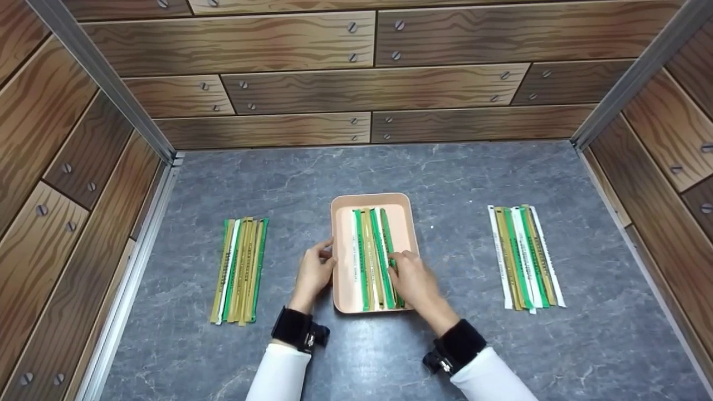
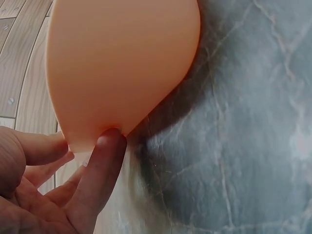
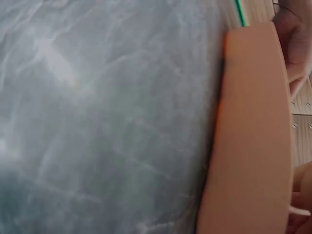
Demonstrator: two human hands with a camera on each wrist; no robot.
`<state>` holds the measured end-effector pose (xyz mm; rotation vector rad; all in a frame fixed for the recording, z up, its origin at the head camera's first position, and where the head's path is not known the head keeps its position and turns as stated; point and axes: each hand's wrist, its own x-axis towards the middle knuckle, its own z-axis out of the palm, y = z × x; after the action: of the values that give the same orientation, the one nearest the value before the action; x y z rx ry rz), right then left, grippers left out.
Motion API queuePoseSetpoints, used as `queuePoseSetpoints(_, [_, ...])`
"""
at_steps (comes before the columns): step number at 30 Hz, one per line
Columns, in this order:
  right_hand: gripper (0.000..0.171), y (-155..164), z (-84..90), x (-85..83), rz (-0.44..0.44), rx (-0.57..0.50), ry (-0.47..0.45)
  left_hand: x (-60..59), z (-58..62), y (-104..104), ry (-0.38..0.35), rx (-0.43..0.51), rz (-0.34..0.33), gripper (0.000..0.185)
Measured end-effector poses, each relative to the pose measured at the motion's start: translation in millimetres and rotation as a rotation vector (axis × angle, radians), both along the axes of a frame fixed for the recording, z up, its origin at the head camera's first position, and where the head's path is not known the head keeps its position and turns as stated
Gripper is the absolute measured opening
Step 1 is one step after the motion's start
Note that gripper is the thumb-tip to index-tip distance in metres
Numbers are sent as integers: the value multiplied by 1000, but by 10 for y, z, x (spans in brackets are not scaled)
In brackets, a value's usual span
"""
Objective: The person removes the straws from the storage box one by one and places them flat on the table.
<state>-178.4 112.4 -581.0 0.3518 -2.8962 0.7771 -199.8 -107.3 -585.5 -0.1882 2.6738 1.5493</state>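
A peach tray (image 1: 342,289) stands mid-table with several long green, white and olive strips (image 1: 370,262) lying lengthwise in it. My left hand (image 1: 326,256) is at the tray's left rim. In the left wrist view a straight finger (image 2: 105,161) touches the tray's outer wall (image 2: 122,63). My right hand (image 1: 398,264) lies over the tray's right side, fingertips resting on the strips. The right wrist view shows only the tray's side (image 3: 253,136) and the table; whether a strip is pinched is hidden.
A flat bundle of olive and green strips (image 1: 239,271) lies left of the tray, and a bundle with more white strips (image 1: 526,257) lies to its right. The grey marble-look table (image 1: 445,178) is walled by wood-pattern panels (image 1: 312,83) at the back and sides.
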Motion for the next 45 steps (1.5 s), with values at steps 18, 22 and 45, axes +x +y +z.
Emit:
queuePoseSetpoints(18, [29, -97, -102, -18, -26, 132, -85, 6, -14, -8, 24, 20, -6, 43])
queuePoseSetpoints(22, [29, -85, -89, -16, -33, 126, -102, 2, -21, -14, 21, 22, -8, 43])
queuePoseSetpoints(45, [56, -118, -46, -62, -82, 6, -269, 24, -10, -9, 35, -3, -6, 44])
